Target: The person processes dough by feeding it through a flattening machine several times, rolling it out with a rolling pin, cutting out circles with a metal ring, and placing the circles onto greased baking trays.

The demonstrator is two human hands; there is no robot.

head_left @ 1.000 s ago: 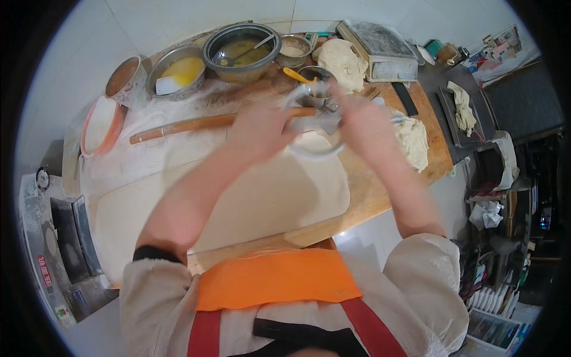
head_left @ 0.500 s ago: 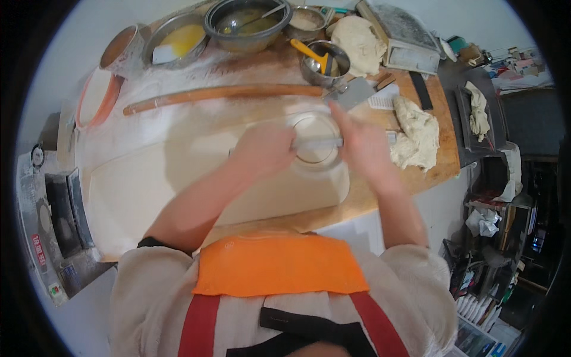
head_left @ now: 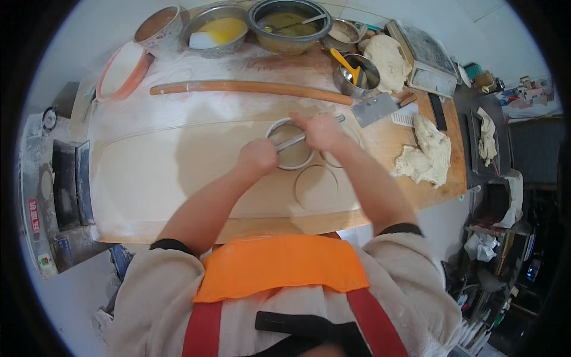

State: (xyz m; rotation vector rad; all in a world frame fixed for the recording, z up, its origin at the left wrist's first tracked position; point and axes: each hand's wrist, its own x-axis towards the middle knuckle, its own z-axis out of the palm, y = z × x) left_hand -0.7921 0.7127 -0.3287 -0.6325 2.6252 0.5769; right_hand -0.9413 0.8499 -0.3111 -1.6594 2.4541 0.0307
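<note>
A long sheet of rolled dough [head_left: 148,172] lies flat across the floured table. On its right part stands a round ring cutter [head_left: 291,142] with a straight bar handle across it. My left hand [head_left: 259,156] is closed around the bar's left end. At the bar's other end, my right hand [head_left: 320,130] is closed on it too. Beside the ring, a cut dough circle [head_left: 316,188] shows in the sheet nearer to me. Another circle is outlined to the right, partly hidden by my right wrist.
Behind the sheet lies a long rolling pin [head_left: 250,87]. Bowls, including a dark basin [head_left: 290,41], line the back. A scraper [head_left: 375,110], a scale [head_left: 431,77], a steel pot with a yellow-handled tool [head_left: 357,77] and loose dough [head_left: 425,152] are at the right.
The ring cutter has moved left along the dough sheet, with both hands still on its bar. Cut circles now show to its right. The whole view has shifted somewhat.
</note>
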